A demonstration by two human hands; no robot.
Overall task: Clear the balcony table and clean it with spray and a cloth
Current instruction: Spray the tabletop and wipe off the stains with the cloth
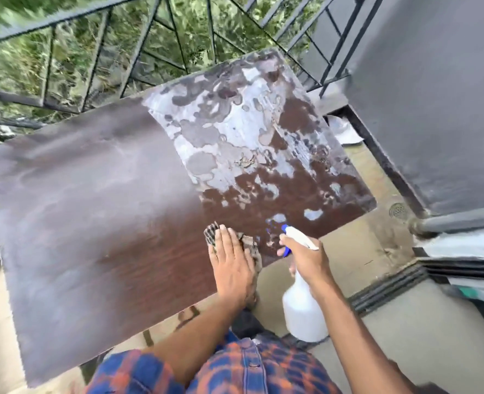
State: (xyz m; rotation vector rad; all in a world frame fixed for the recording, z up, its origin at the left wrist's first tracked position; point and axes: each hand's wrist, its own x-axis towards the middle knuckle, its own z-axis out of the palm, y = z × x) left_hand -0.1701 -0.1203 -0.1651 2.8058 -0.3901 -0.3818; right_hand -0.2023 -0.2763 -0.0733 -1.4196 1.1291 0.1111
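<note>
1. Pressing flat on a checked cloth (251, 247), the left hand (232, 265) is shown with its fingers straight, close to the near right edge of the table.
2. A white spray bottle (303, 308) with a blue trigger is grasped at the neck by the right hand (306, 257); its body hangs just beside the table edge.
3. The brown table top (93, 209) is covered by pale, wet-looking patches on its far right part.
4. A black railing (50, 24) is seen beyond.
</note>
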